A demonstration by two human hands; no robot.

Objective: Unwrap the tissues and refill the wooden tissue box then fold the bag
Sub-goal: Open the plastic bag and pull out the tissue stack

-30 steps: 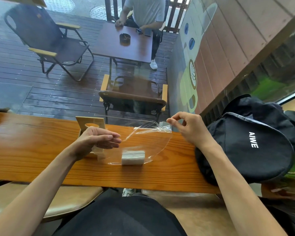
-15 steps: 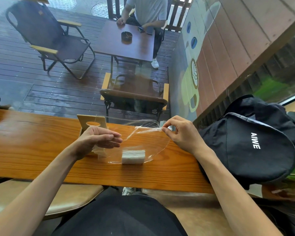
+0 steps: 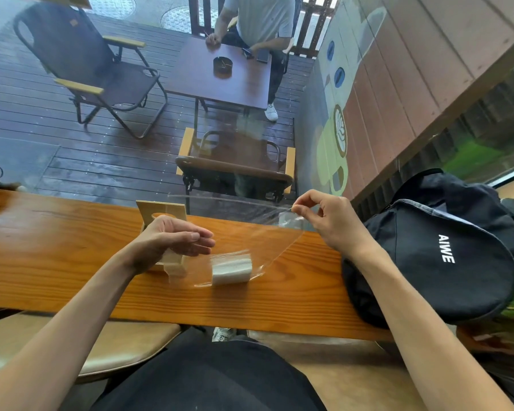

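Observation:
A small white stack of tissues (image 3: 231,268) lies inside a clear plastic bag (image 3: 267,244) on the wooden counter (image 3: 57,247). My right hand (image 3: 330,221) pinches the bag's upper right corner and holds it lifted, so the film is stretched taut. My left hand (image 3: 172,241) hovers at the bag's left side, thumb against fingers, apparently pinching the film. The pale wooden tissue box (image 3: 162,210) stands behind and under my left hand, its panel with an oval hole upright; the hand hides most of it.
A black bag marked AIWE (image 3: 433,256) rests on the counter's right end, close to my right forearm. Beyond the glass are a deck, chairs (image 3: 235,170), a dark table (image 3: 220,75) and a seated person. A stool seat (image 3: 125,345) is below the counter.
My right hand closed on the bag's top corner, then drew it up and to the right, stretching the film. The left hand and the tissues stayed put.

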